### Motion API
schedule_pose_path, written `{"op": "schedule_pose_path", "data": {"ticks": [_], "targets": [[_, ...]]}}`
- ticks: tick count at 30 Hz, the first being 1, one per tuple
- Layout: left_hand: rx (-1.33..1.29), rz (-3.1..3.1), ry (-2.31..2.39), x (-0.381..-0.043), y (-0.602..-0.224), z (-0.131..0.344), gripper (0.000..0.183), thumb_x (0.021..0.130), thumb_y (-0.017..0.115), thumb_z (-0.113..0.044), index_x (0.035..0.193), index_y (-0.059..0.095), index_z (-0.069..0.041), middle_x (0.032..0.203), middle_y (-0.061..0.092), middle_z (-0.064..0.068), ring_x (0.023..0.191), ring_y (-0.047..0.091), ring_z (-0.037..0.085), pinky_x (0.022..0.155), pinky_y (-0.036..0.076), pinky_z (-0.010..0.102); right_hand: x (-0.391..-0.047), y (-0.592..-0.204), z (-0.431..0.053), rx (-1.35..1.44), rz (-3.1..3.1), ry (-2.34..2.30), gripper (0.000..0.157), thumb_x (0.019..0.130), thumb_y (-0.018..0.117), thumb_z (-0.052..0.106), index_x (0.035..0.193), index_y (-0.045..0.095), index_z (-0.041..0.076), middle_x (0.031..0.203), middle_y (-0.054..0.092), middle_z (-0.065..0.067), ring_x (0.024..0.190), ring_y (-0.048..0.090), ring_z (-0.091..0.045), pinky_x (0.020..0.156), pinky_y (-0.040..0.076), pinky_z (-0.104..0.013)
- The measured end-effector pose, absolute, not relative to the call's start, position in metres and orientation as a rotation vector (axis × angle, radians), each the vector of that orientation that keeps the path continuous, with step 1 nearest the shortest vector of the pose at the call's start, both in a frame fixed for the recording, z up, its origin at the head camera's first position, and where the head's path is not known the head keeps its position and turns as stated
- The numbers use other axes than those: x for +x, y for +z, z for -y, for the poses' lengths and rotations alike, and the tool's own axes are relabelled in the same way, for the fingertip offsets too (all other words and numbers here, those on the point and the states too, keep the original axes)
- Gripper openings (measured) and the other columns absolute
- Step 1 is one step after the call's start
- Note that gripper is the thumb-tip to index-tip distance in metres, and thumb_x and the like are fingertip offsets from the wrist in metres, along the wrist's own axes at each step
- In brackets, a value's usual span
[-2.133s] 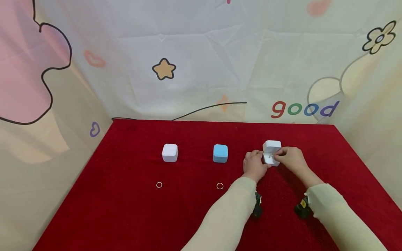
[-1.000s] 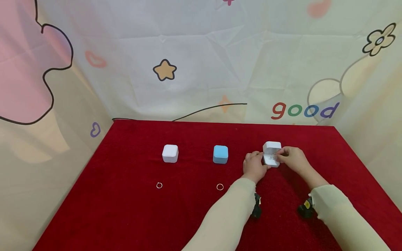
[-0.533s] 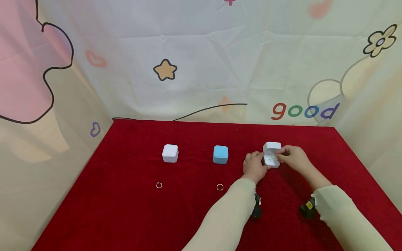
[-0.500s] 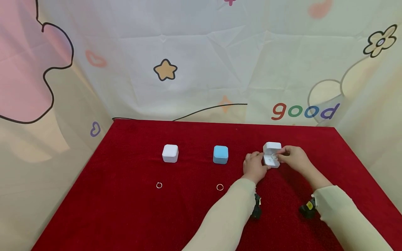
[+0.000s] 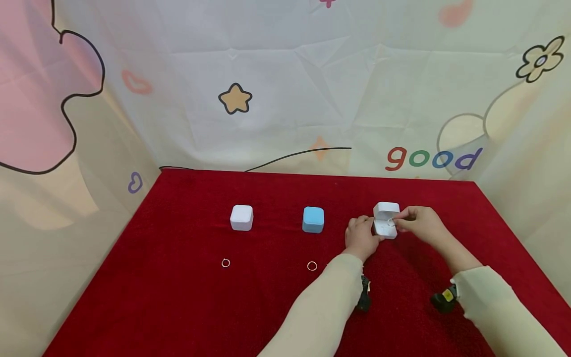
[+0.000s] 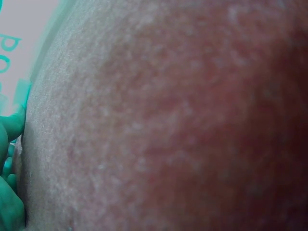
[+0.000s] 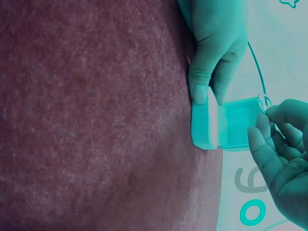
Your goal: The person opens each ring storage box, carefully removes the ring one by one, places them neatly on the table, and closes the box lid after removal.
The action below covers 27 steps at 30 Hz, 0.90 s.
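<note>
At the right of the table a white ring box [image 5: 386,209] stands with its lid raised. My left hand [image 5: 360,237] grips it from the left side, the thumb at its front. My right hand [image 5: 421,223] pinches a ring [image 5: 390,222] between thumb and fingers, just over the right part of the box's insert. In the right wrist view the ring [image 7: 261,102] shows a studded band at the fingertips, apart from the box's base. Mostly blurred cloth fills the left wrist view, with part of a hand [image 6: 10,144] at its left edge.
A closed white ring box [image 5: 242,218] and a closed blue ring box [image 5: 313,220] stand to the left. In front of them lie one ring [image 5: 225,263] and a second ring [image 5: 312,266]. Red cloth [image 5: 178,307] covers the table; a printed curtain [image 5: 285,89] hangs behind.
The ring in my right hand has shifted slightly right from the middle of the box's insert. My right wrist has moved right too. The left hand and the box stay nearly still.
</note>
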<state>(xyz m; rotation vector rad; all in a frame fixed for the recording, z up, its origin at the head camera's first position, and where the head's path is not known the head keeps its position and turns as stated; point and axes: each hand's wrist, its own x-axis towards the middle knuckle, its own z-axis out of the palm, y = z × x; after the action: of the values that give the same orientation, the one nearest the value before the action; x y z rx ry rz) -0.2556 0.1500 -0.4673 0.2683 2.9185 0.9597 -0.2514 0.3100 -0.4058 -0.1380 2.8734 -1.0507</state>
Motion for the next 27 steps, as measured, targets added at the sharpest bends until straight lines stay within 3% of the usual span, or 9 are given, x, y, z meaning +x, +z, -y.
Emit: {"op": "schedule_pose_path", "data": {"ticks": [8, 16, 27], "targets": [[0.276, -2.916, 0.989, -0.253, -0.463, -0.149, 0.049, 0.093, 0.075, -0.031, 0.140, 0.064, -0.019, 0.140, 0.062, -0.006, 0.122, 0.053, 0.011, 0.105, 0.043, 0.023, -0.248, -0.401, -0.312, -0.138, -2.831, -1.061, 0.026, 0.097, 0.070, 0.015, 0.105, 0.072, -0.010, 0.097, 0.076, -0.025, 0.080, 0.073, -0.025, 0.069, 0.056, -0.021], [0.308, -2.945, 1.015, -0.257, -0.474, -0.150, 0.047, 0.094, 0.075, -0.031, 0.137, 0.066, -0.018, 0.138, 0.063, -0.005, 0.122, 0.053, 0.013, 0.105, 0.044, 0.026, -0.241, -0.388, -0.312, -0.119, -2.809, -1.040, 0.028, 0.097, 0.070, 0.018, 0.105, 0.074, -0.009, 0.095, 0.078, -0.020, 0.083, 0.076, -0.027, 0.072, 0.056, -0.022], [0.270, -2.925, 0.970, -0.252, -0.462, -0.147, 0.050, 0.092, 0.076, -0.032, 0.139, 0.065, -0.019, 0.140, 0.063, -0.006, 0.123, 0.053, 0.011, 0.106, 0.044, 0.023, -0.231, -0.378, -0.317, -0.177, -2.778, -1.050, 0.023, 0.098, 0.067, 0.013, 0.104, 0.071, -0.009, 0.093, 0.077, -0.019, 0.077, 0.071, -0.014, 0.071, 0.058, -0.023]]}}
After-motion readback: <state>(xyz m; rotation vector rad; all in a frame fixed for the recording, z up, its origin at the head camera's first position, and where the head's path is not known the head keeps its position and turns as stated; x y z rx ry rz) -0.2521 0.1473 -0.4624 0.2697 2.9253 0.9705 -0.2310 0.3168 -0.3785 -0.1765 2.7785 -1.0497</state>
